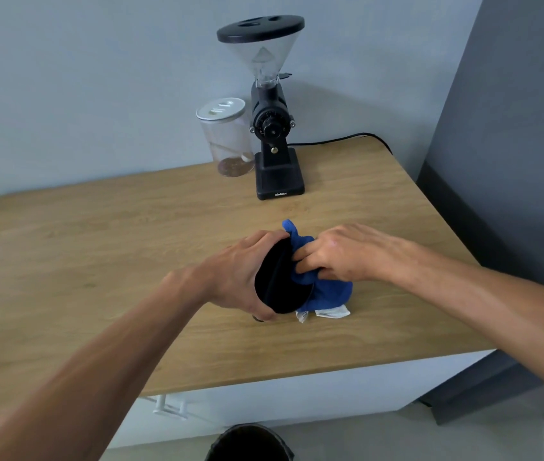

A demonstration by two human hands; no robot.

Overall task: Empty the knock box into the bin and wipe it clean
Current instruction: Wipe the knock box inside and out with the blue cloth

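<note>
My left hand (235, 272) grips the round black knock box (279, 281), tilted on its side just above the wooden counter, its mouth turned to the right. My right hand (334, 254) presses a blue cloth (327, 291) against the box's mouth, fingers bunched in the fabric. A fold of the cloth sticks up behind the box and its white label lies on the counter. The inside of the box is hidden. The dark bin (249, 444) stands on the floor below the counter's front edge.
A black coffee grinder (274, 128) with a clear hopper stands at the back of the wooden counter (97, 261), its cable running right. A clear jar (227, 141) with a white lid stands beside it. A grey wall panel rises to the right.
</note>
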